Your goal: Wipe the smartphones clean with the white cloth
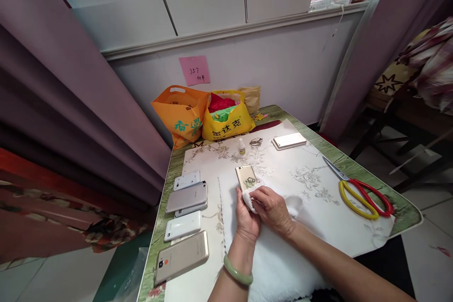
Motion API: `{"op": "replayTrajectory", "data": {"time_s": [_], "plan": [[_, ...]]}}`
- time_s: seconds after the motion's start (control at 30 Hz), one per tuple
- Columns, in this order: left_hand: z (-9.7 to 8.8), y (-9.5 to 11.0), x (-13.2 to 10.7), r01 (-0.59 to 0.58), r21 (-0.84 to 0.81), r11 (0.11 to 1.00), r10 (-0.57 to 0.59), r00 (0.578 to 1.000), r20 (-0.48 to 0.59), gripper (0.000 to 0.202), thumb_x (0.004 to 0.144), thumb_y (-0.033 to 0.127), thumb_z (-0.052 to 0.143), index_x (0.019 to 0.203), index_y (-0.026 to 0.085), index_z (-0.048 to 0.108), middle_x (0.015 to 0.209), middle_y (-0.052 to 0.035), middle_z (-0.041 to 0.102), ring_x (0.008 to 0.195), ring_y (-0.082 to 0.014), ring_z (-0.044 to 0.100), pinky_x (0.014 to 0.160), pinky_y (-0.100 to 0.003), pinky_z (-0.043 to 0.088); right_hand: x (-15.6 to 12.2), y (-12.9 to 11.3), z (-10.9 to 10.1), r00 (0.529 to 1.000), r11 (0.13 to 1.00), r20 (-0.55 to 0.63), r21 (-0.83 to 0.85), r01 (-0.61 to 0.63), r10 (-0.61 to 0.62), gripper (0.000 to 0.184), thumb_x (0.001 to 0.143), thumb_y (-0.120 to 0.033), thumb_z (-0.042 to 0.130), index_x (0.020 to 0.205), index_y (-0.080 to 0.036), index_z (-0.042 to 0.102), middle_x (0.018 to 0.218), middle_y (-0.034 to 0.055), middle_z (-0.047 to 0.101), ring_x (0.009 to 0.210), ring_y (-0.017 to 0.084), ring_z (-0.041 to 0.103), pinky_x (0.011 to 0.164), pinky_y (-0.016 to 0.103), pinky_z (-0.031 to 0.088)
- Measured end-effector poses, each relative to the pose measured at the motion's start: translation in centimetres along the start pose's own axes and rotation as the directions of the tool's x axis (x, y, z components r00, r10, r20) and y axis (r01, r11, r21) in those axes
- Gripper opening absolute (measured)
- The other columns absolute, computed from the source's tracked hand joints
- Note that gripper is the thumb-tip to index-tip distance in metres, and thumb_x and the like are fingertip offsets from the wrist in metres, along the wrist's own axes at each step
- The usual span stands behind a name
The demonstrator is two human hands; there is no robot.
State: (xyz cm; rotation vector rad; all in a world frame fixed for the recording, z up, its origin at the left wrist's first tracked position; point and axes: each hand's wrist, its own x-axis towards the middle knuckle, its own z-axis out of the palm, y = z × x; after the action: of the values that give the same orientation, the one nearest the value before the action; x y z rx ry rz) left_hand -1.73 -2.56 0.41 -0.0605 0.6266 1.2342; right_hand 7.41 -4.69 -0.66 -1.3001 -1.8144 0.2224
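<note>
A gold phone (242,173) with a ring holder on its back lies in my left hand (247,221), back side up. The fingers are closed around its lower end, partly hidden. My right hand (272,207) pinches a fold of white fluffy cloth (249,200) against the phone's lower edge. More of that white cloth (276,264) spreads below both hands and over the table's front edge. A small spray bottle (241,146) stands beyond the phone, beside a pair of folded glasses (255,141).
Several phones (184,255) lie along the table's left side. More phones (290,140) are stacked at the back right. Large scissors (357,193) with red and yellow handles rest at the right edge. An orange bag (180,111) and a yellow bag (230,125) stand by the wall.
</note>
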Motion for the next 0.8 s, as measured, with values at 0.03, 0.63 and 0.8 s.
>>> {"op": "replayTrajectory", "data": {"time_s": [0.03, 0.63, 0.8], "plan": [[0.1, 0.0, 0.0, -0.007, -0.004, 1.0, 0.007, 1.0, -0.011, 0.044, 0.096, 0.044, 0.046, 0.099, 0.009, 0.072, 0.097, -0.0136, 0.074, 0.089, -0.0195, 0.07, 0.087, -0.029, 0.056, 0.1, 0.3, 0.0, 1.0, 1.0, 0.004, -0.004, 0.025, -0.025, 0.019, 0.094, -0.022, 0.05, 0.094, -0.024, 0.068, 0.083, 0.0035, 0.064, 0.077, 0.016, 0.059, 0.069, 0.025, 0.045], [-0.8, 0.5, 0.6, -0.014, -0.059, 0.998, 0.018, 0.998, 0.057, 0.04, 0.095, 0.043, 0.048, 0.112, 0.015, 0.07, 0.107, -0.0106, 0.073, 0.104, -0.0199, 0.067, 0.097, -0.031, 0.051, -0.1, 0.8, -1.1, 0.99, 0.981, -0.044, -0.151, 0.123, -0.131, 0.029, 0.099, -0.018, 0.039, 0.1, -0.021, 0.068, 0.091, 0.0081, 0.064, 0.082, 0.018, 0.059, 0.074, 0.028, 0.049], [-0.6, 0.5, 0.3, 0.037, -0.033, 0.999, -0.034, 0.994, 0.109, 0.047, 0.093, 0.048, 0.049, 0.114, 0.011, 0.069, 0.109, -0.0139, 0.072, 0.106, -0.0236, 0.066, 0.097, -0.034, 0.052, 0.0, 0.3, -1.0, 0.978, 0.959, 0.027, -0.191, 0.208, -0.207, 0.027, 0.097, -0.018, 0.043, 0.103, -0.024, 0.069, 0.087, 0.0062, 0.064, 0.074, 0.017, 0.057, 0.071, 0.028, 0.046]]}}
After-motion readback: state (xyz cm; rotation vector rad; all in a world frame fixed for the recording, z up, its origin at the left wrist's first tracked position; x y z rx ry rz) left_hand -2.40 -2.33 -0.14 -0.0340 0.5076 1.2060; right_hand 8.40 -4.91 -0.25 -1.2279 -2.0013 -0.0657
